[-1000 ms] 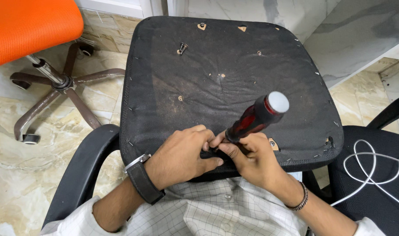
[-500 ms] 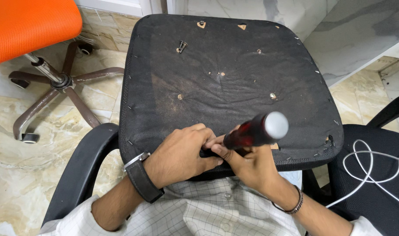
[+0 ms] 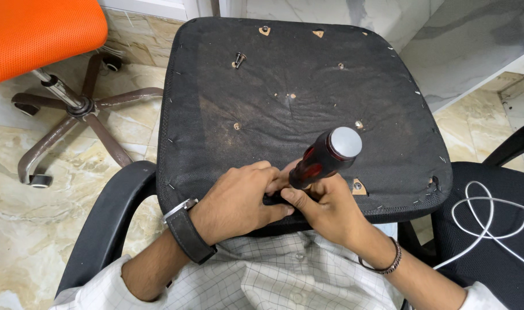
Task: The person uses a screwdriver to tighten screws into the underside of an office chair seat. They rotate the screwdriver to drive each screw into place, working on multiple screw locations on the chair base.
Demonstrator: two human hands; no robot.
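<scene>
An upturned black chair seat [image 3: 296, 86] lies across my lap, its dusty fabric underside facing up. My right hand [image 3: 325, 209] grips a screwdriver [image 3: 325, 158] with a red and black handle and a grey end cap, the tip hidden at the seat's near edge. My left hand [image 3: 239, 201] presses on the seat next to the tip, fingers curled around a small dark part. A loose bolt [image 3: 239, 58] stands on the seat near its far left corner. Several screw holes show in the fabric.
An orange office chair [image 3: 38, 34] with a brown star base [image 3: 72, 115] stands at the left on the marble floor. A black armrest [image 3: 109, 218] curves at my left. A white cable [image 3: 491, 218] lies on a black chair at the right.
The screwdriver handle swung down toward me, then back up to a more upright tilt. My hands stayed at the seat's near edge.
</scene>
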